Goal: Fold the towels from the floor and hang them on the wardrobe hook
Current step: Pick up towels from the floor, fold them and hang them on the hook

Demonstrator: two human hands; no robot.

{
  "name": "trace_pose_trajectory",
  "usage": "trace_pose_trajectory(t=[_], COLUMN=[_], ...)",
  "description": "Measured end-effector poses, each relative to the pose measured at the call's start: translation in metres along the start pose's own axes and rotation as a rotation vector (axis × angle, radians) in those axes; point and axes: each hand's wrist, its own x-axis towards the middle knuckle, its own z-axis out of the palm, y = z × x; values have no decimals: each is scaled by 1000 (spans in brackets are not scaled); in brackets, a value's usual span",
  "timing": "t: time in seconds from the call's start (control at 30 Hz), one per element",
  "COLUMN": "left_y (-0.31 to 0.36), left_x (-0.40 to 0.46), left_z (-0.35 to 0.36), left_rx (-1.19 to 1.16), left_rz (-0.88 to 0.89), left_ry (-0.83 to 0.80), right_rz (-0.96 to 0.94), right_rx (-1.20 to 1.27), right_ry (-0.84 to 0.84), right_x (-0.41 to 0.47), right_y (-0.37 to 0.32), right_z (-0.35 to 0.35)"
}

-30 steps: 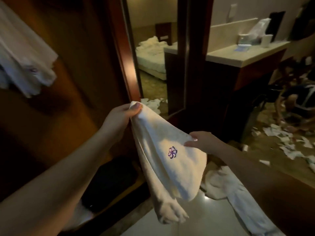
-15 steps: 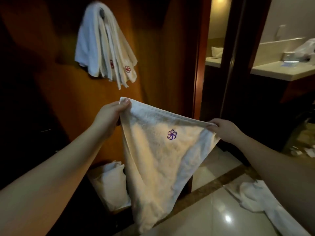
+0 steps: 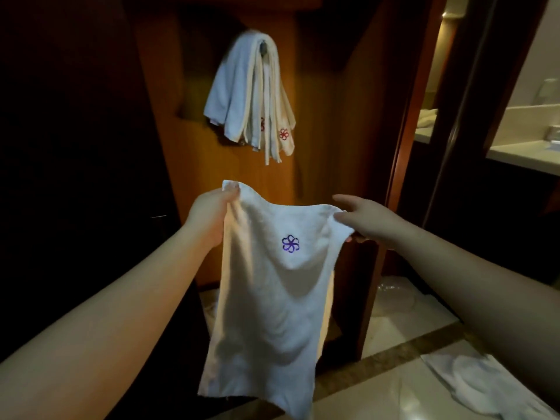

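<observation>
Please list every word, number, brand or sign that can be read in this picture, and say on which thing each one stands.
No words, numbers or brand names can be read.
Held towel: only an embroidered purple flower emblem, no lettering.
Hanging towels on the wardrobe hook: red flower emblems, no lettering.
Items on the counter at right: too blurred and small to read.

White towel (image 3: 272, 313) with purple flower emblem (image 3: 290, 244); white hung towels (image 3: 251, 95) with red flowers; orange-brown wardrobe (image 3: 321, 116)
</observation>
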Motion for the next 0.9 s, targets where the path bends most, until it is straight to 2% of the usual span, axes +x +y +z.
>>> trace_pose_trajectory(t=[0.13, 0.23, 0.33, 0.43, 0.6, 0.77, 0.9], left_y=[5, 13, 19, 25, 34, 35, 39], left_x=[-13, -21, -33, -41, -47, -42, -38], left_z=[2, 7, 8, 7, 8, 7, 5], left_rx=[-61, -51, -74, -93, -106, -103, -29], left_rz=[0, 30, 81, 128, 176, 188, 249], left_ry=[63, 4, -138, -239, -310, -304, -383], right_rz=[-108, -149, -281, -402, -512, -505, -469], right_rx=[219, 295, 285, 156, 28, -11, -15], right_ry=[-104, -161, -228, -122, 64, 86, 59], right_x=[-7, -13, -18, -19, -14, -9, -4], right_y=[-52, -86, -109, -123, -135, -142, -150], right_z=[20, 30, 33, 35, 45, 44, 41])
